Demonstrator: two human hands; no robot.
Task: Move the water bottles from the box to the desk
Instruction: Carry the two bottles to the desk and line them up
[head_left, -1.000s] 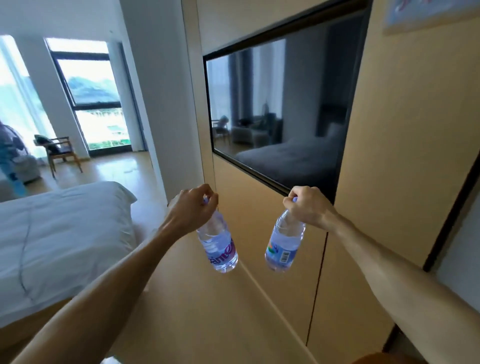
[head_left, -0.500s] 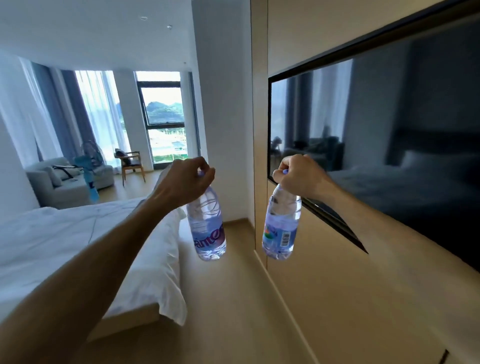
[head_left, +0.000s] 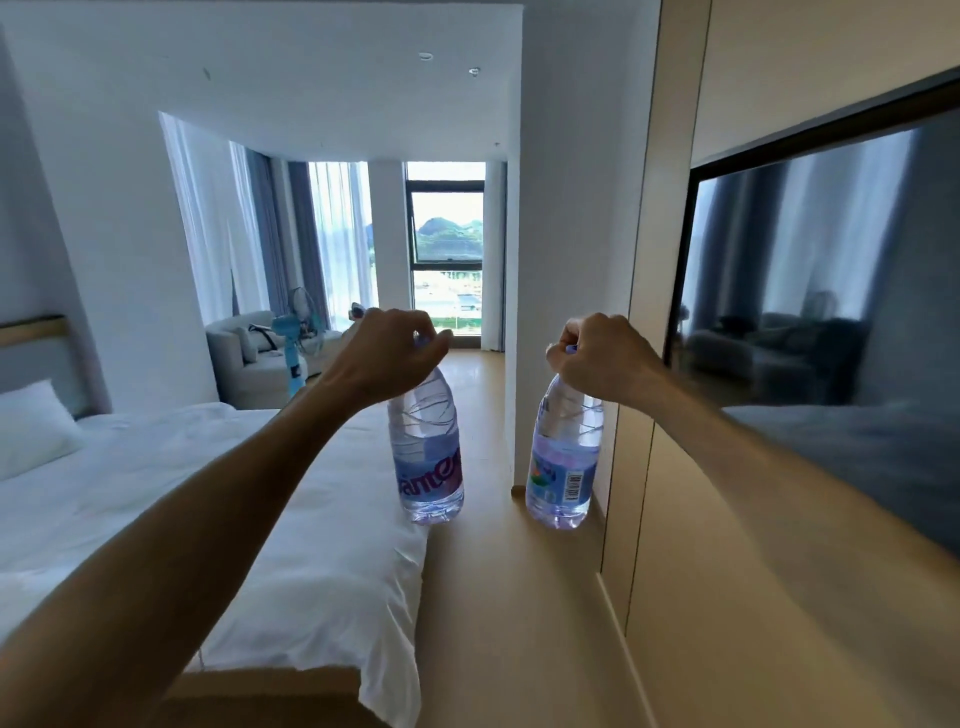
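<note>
A: Status on the bottles?

B: Two are held, one per hand. The left hand (head_left: 384, 353) is curled round the cap of the left bottle (head_left: 428, 457); the right hand (head_left: 602, 353) is clamped on the cap of the right bottle (head_left: 563, 467). Both bottles are hung upright below the fists, apart from each other, clear of any surface.

A: Box or desk located?

B: Neither is seen. To the left of the left hand a bed (head_left: 156, 493) is seen; to the right of the right hand, a wall-mounted TV (head_left: 810, 312) on wood panelling. Beyond the hands a window (head_left: 447, 249) and a sofa (head_left: 244, 348) are seen.

A: Progress?

B: Pick-up is judged done for these two; transit is judged underway. Set-down is not yet done. How many are left in the box cannot be told.

A: Risk?

B: Cap-only grips. Swing is to be expected during carry.
</note>
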